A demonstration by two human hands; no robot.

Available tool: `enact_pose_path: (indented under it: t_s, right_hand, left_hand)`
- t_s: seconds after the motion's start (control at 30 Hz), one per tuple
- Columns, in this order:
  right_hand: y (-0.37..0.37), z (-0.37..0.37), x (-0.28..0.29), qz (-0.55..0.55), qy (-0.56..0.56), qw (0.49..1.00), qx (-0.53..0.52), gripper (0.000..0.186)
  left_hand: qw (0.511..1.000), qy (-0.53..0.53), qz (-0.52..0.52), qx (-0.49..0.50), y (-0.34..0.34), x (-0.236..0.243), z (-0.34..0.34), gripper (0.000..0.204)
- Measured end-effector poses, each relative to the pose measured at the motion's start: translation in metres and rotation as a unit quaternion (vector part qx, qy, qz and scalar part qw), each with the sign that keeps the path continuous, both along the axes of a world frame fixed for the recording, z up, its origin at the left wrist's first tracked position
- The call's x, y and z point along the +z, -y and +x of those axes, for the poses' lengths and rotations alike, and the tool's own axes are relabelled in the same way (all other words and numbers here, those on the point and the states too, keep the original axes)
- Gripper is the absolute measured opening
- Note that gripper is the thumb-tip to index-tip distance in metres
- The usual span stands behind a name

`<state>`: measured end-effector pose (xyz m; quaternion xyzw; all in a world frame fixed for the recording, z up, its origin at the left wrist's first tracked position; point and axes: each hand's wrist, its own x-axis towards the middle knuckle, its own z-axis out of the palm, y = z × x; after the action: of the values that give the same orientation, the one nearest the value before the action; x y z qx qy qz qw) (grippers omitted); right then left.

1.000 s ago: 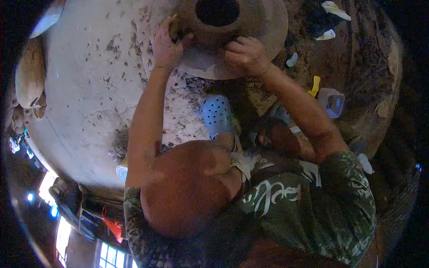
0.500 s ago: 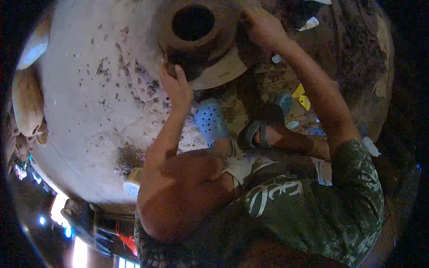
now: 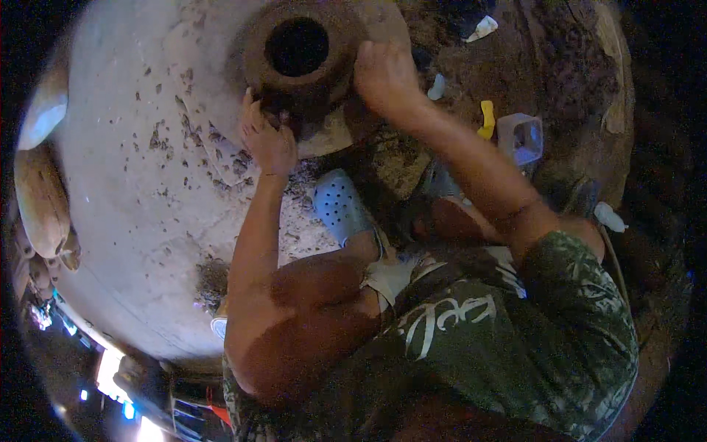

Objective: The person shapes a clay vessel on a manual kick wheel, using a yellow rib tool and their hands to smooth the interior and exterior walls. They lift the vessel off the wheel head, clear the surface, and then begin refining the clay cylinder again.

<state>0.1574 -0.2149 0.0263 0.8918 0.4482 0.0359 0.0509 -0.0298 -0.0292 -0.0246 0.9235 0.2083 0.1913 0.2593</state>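
A dark brown clay pot (image 3: 322,82) with a round open mouth stands on a pale round board (image 3: 328,136) at the top of the view. My left hand (image 3: 269,141) is against the near left side of the pot, fingers apart and thumb raised beside the wall. Curled fingers bring my right hand (image 3: 387,79) against the pot's right side. Whatever may be inside that fist is hidden. Shadow covers the near wall of the pot between my hands.
A blue perforated clog (image 3: 340,206) is on my foot below the pot. To the right lie a clear plastic tub (image 3: 520,140), a yellow piece (image 3: 486,119) and white scraps (image 3: 482,29). Clay crumbs dot the pale floor (image 3: 118,221) at left, near large tan vessels (image 3: 43,195).
My right hand has come from the pot's far right side to its nearer right side. My left hand stays against the near left wall. The clear tub now shows at right.
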Motion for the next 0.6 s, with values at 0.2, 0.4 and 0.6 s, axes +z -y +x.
enact_pose_path:
  t_s: [0.2,0.4,0.6]
  right_hand:
    - [-0.009,-0.065,0.034,-0.087,-0.124,0.988,-0.001,0.024]
    - [-0.015,-0.090,0.052,0.001,-0.426,0.905,-0.015,0.025]
    - [0.033,0.011,0.028,0.257,-0.351,0.892,-0.123,0.041]
  left_hand:
    - [1.000,0.005,-0.014,0.014,0.004,0.000,0.002,0.060]
    - [0.997,0.018,-0.069,0.016,0.002,-0.003,0.000,0.072]
    - [0.997,0.013,-0.078,-0.004,0.001,-0.006,0.000,0.093]
